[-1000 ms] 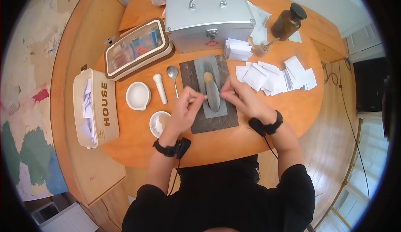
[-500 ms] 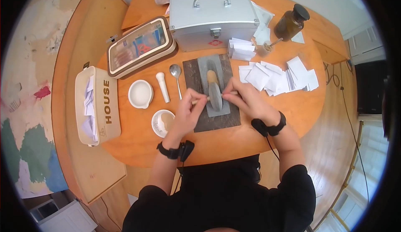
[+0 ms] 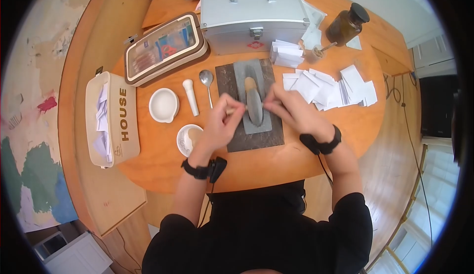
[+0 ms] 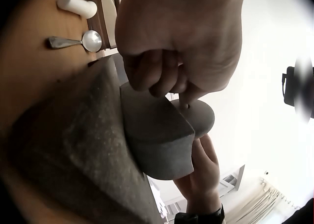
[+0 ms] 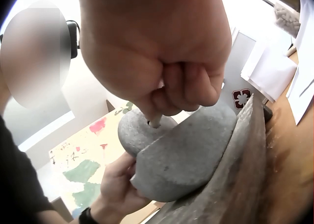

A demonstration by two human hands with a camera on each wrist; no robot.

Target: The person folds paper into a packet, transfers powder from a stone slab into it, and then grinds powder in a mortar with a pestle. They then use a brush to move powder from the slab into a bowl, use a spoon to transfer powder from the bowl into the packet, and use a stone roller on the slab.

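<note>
A grey stone grinding wheel [image 3: 255,107] stands on edge in a boat-shaped grinding trough [image 3: 239,71], toward its near end. Tan material [image 3: 251,84] shows in the hollow just beyond the wheel. My left hand [image 3: 222,121] pinches the wheel's handle [image 3: 229,111] on the left side. On the opposite side, my right hand [image 3: 295,110] pinches the other end of the handle [image 5: 155,121], largely covered by the fingers. The wrist views show the wheel's round face behind the trough wall [image 4: 157,118]. Beneath the trough lies a dark stone slab [image 3: 237,138].
Left of the slab are a spoon [image 3: 206,78], a white pestle [image 3: 190,97], a mortar [image 3: 163,105] and a small bowl [image 3: 184,140]. Folded papers [image 3: 321,87] lie to the right. A metal case [image 3: 254,19], a lidded box [image 3: 165,49] and a brown jar [image 3: 348,24] stand farther back.
The wheel stays near the trough's near end, with both hands still at its handle. My right fingers now cover the handle end that showed half a second ago. The head view has shifted slightly.
</note>
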